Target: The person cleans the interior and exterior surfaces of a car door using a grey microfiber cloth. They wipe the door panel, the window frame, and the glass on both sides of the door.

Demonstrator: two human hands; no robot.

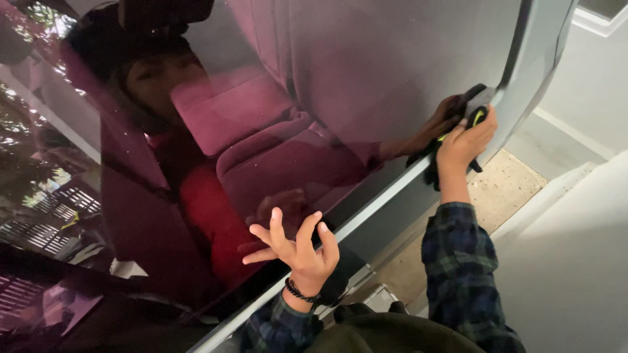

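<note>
Right hand (pixel 466 140) grips a dark cloth (pixel 472 114) against the tinted car window (pixel 340 85), far right corner. Left hand (pixel 297 252) spread wide, empty, fingertips on the glass.

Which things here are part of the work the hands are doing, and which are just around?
In use: right hand, dark cloth pressed at the car window corner, left hand spread on the glass.
Around: window trim, pavement, white wall.

Dark cloth (pixel 472 112) w/ yellow-green trim, bunched, pressed on tinted car window (pixel 314 98) corner
</note>
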